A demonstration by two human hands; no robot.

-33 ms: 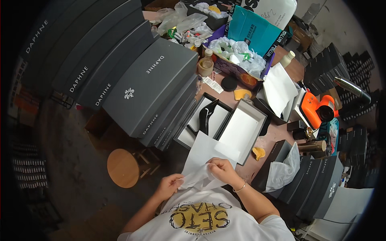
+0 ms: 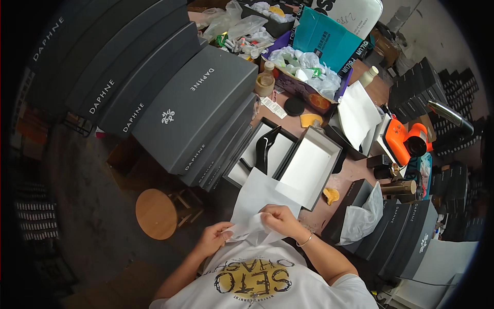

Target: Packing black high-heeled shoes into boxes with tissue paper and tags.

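Note:
A thin sheet of white tissue paper (image 2: pixel 260 193) is spread in front of my chest, its lower edge bunched and folded. My left hand (image 2: pixel 213 238) pinches its left edge between thumb and fingers. My right hand (image 2: pixel 283 221) is closed on the crumpled part at the right. Beyond the sheet, an open dark grey shoebox (image 2: pixel 237 175) with a white inside holds a black heeled shoe (image 2: pixel 262 152). Beside it lies a second open, white-lined box part (image 2: pixel 311 162), with nothing inside. The paper's far end covers the near edges of both.
Closed dark shoeboxes (image 2: pixel 198 108) are stacked high at left, near a round wooden stool (image 2: pixel 156 213). More boxes (image 2: pixel 411 232) stand at right. On the pink table are a tape dispenser (image 2: pixel 399 136), a bottle (image 2: pixel 369 76) and a purple box (image 2: pixel 329 105) of crumpled wrapping.
Both hands have shifted very slightly, still gripping the tissue paper, and its folded lower part has changed shape a little. The shoe and boxes stay in place.

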